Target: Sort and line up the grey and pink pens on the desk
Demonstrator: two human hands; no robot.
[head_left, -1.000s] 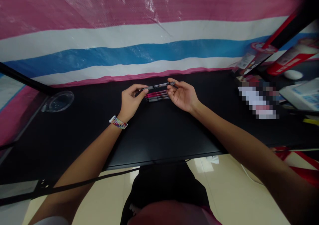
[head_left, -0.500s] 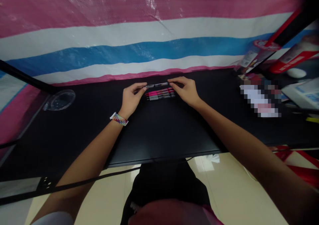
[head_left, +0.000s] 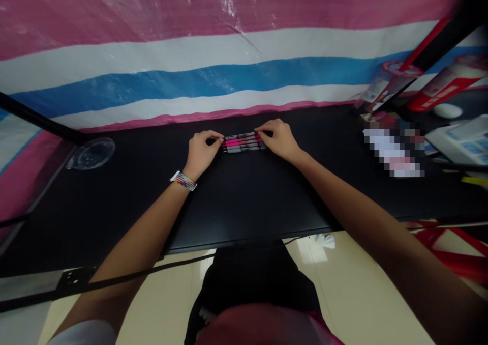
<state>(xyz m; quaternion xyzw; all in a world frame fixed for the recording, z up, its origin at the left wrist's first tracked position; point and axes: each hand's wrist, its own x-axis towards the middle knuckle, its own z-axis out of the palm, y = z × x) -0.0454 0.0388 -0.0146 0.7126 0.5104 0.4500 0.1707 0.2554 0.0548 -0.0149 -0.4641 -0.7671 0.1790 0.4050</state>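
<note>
A dark, clear-barrelled pen (head_left: 240,136) lies lengthwise against the far side of a row of several pens (head_left: 242,149) on the black table. The row mixes pink and grey-black barrels, set parallel with their ends roughly level. My left hand (head_left: 201,152) pinches the left end of the far pen between thumb and fingertips. At its right end, my right hand (head_left: 281,139) has thumb and fingers closed on it, and these fingers hide the right tips of some pens. A multicoloured band circles my left wrist.
A clear round plastic lid (head_left: 93,153) lies on the table at the left. Over on the right are a clear cup (head_left: 391,85), a red-and-white canister (head_left: 444,86), a white rounded object (head_left: 448,111) and a blurred-out patch (head_left: 394,153). A striped sheet (head_left: 213,80) hangs behind the table.
Both hands have brought the dark pen a little nearer, closing the gap to the row. It now lies alongside the other pens.
</note>
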